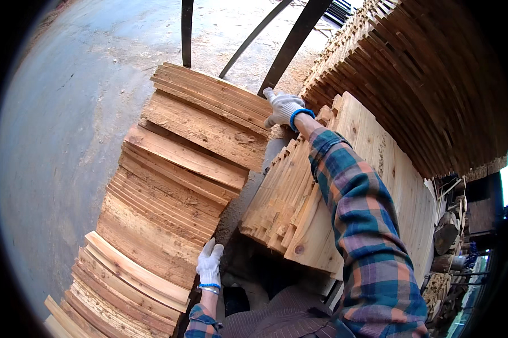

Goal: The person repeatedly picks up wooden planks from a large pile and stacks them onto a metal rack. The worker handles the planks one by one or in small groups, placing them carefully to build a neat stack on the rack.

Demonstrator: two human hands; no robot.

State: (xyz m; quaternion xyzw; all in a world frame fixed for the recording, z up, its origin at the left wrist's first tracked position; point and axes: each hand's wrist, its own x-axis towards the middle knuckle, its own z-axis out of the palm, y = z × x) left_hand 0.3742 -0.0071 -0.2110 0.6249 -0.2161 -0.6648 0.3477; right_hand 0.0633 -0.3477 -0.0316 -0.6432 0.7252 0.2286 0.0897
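Both of my hands wear white knit gloves with blue cuffs. My left hand [209, 265] is low in the middle, its fingers stretched out against the near ends of a long row of rough wooden boards [164, 197]. Farther off, my right hand [286, 107] reaches across to the far right corner of that row, fingers spread. One fingertip lies by the foot of a dark metal upright [290, 50]. Whether it touches the metal or a board end I cannot make out. Under my right arm lies a stack of smoother, pale boards [310, 208].
A tall stack of thin boards [417, 79] rises at the far right. Two more dark metal bars, one straight [187, 34] and one curved [251, 42], stand behind the row. Grey dusty floor [68, 152] spreads to the left. Cut logs [445, 234] lie at the right edge.
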